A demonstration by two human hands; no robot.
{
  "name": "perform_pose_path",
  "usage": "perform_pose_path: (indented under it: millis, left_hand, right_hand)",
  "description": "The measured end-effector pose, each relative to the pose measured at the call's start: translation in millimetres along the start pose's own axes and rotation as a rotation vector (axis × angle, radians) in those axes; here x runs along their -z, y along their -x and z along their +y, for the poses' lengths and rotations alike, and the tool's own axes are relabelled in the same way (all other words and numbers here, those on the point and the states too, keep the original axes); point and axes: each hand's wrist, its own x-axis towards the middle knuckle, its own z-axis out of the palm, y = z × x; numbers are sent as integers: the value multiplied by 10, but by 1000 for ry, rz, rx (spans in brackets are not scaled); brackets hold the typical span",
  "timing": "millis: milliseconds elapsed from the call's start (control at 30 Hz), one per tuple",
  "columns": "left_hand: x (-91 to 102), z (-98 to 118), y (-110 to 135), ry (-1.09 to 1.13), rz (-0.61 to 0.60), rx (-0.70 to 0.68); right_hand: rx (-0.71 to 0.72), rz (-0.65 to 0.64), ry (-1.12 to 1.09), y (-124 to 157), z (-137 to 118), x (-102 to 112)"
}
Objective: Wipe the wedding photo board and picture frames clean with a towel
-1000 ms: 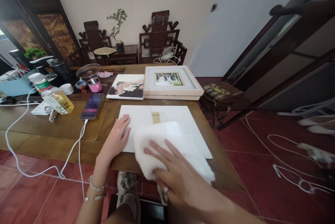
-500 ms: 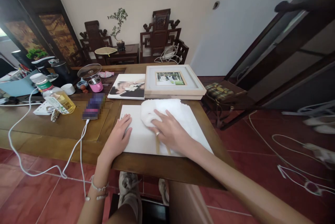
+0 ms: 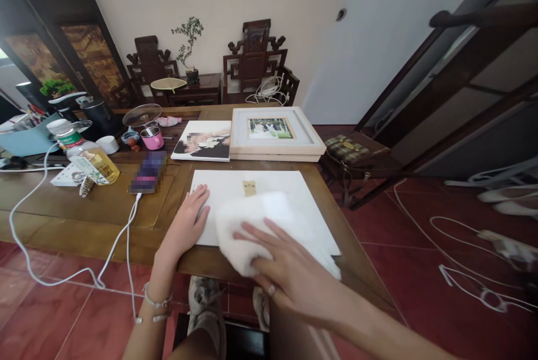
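Note:
A flat white board [image 3: 222,181] lies at the near edge of the wooden table. My left hand [image 3: 187,223] rests flat on its left side, fingers stretched out. A fluffy white cloth [image 3: 247,212] is under my right hand [image 3: 290,262], its thumb side curled around the bunched part and the other fingers laid over it. The cloth covers the board's lower right and hangs past its near edge. Above the cloth shows a small tan piece [image 3: 249,188] with dark spots, on the board's surface.
Behind the board sit a photo panel [image 3: 202,150] and stacked light wood frames [image 3: 306,149]. To the left are a phone [image 3: 147,172] on a white cable, an oil bottle [image 3: 94,161] and a pink cup [image 3: 152,137]. A plaid bag [image 3: 347,148] stands right of the table.
My right hand has drawn the cloth toward me, from the board's far part to its near edge, uncovering the upper part of the board. My left hand stays in place.

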Motion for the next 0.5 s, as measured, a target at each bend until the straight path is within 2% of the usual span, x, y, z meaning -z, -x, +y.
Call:
perform_pose_path:
  millis: [133,267,367,500]
  left_hand:
    - [5,11,-1,0,1,-2]
    - [12,12,-3,13,-3,2]
    - [20,-3,0,42,-20,-12]
    - [32,-31,11,87,-40,-32]
  right_hand:
    - [-106,66,60,-308,233,45]
    - [-185,104,163,-598,223,-66]
    - [-95,38,174,-649,65,-157]
    - [49,-70,89,-443,-104,-223]
